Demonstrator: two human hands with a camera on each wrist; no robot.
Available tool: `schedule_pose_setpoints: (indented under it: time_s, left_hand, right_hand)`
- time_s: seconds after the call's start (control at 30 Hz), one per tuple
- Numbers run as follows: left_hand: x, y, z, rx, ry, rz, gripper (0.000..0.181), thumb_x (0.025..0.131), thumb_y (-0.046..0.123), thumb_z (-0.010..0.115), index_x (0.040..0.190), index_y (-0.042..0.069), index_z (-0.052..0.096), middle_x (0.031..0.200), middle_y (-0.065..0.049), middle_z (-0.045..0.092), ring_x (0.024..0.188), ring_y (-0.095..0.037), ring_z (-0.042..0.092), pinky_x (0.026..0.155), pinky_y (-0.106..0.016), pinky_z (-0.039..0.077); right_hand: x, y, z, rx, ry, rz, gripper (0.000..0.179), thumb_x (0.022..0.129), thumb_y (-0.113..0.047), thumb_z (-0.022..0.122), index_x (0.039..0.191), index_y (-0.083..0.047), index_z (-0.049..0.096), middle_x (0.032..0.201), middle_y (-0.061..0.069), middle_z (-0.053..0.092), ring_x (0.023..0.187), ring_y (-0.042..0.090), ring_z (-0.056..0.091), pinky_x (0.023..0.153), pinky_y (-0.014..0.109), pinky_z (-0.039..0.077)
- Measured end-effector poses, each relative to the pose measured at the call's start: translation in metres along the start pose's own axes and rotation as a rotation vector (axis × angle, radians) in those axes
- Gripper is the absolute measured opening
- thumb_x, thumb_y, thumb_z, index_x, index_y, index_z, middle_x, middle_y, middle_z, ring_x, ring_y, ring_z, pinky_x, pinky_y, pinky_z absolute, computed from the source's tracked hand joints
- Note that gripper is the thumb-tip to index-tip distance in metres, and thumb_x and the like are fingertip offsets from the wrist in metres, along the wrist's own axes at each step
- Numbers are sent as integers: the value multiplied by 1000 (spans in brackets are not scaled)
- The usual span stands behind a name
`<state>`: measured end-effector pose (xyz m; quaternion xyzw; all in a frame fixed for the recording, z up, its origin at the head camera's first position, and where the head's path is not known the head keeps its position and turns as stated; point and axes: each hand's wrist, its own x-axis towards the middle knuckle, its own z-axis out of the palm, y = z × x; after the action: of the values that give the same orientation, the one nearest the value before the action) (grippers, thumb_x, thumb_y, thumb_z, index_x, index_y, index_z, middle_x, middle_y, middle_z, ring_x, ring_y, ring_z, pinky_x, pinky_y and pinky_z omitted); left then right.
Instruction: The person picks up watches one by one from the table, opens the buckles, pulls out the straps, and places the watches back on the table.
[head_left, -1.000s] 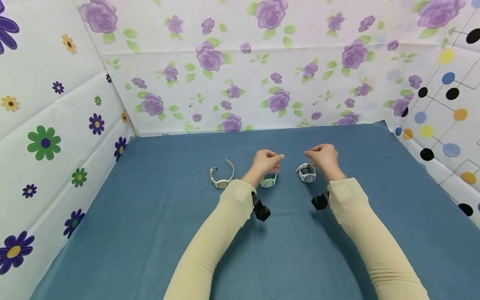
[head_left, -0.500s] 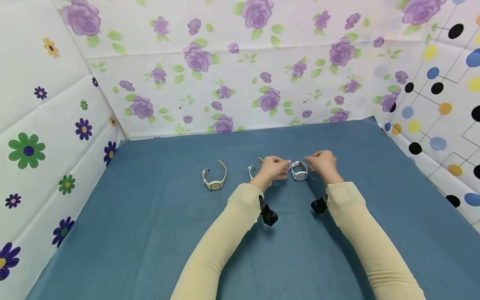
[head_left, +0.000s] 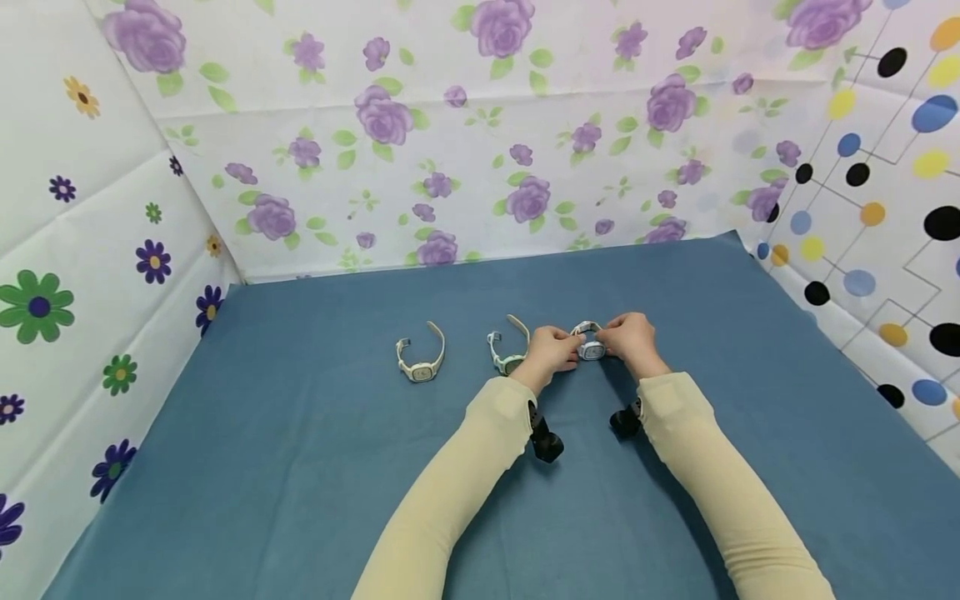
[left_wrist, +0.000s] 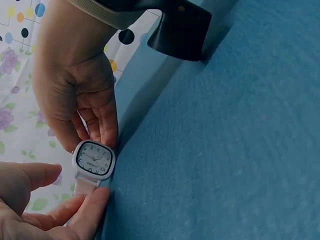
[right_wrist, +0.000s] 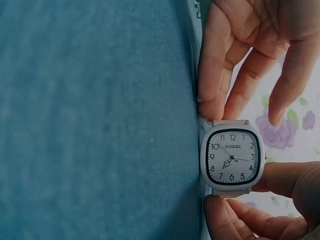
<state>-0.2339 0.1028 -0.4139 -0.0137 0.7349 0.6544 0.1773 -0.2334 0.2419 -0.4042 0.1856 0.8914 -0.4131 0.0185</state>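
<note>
A white wristwatch (head_left: 592, 350) with a squarish dial lies on the blue cloth between both hands, its strap looped up behind the case. My left hand (head_left: 550, 357) touches one strap end with its fingertips; in the left wrist view the thumb of that left hand (left_wrist: 45, 210) stands apart from the watch. At the other strap end, my right hand (head_left: 630, 340) pinches the watch. The right wrist view shows the dial (right_wrist: 232, 157) close up, the right hand (right_wrist: 280, 210) below it and the left fingers above. Parts of the strap are hidden by fingers.
A second watch (head_left: 513, 364), pale green, lies just left of the left hand with its strap undone. Farther left lies a cream watch (head_left: 423, 372), also unfastened. Flower-patterned sheets (head_left: 375, 192) border the blue cloth (head_left: 300, 450) behind and at the sides.
Both hands have come down onto the white watch. The left hand moved right, away from above the green watch, uncovering more of it; the right hand closed in on the strap.
</note>
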Motion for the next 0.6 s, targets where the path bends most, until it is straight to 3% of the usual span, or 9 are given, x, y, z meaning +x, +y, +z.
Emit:
schedule_pose_setpoints:
  time_s: [0.27,0.43,0.6]
  left_hand:
    - [2,-3,4,-1,53,-11,29,99,18,54,113,-5,61,108,-18,64,100,-27,66,84,-29,56]
    - [6,-7,-1,-13,28,10,26,96,18,59,107,-5,62,97,-15,65,88,-21,68,78,-26,57]
    - [7,-8,0,14,25,30,22,93,14,63,104,-5,63,92,-16,67,85,-22,68,77,-28,57]
  right_hand:
    - [-3,3,1,44,7,-19,31,90,-8,57,116,7,63,117,26,59,83,25,65,74,36,56]
    - [-7,6,1,126,-39,-24,33,90,-7,53,119,7,59,120,25,56,100,34,63,83,41,55]
    - [-4,12,0,153,-91,-53,36,89,-7,52,121,9,57,121,26,55,96,31,62,84,40,55]
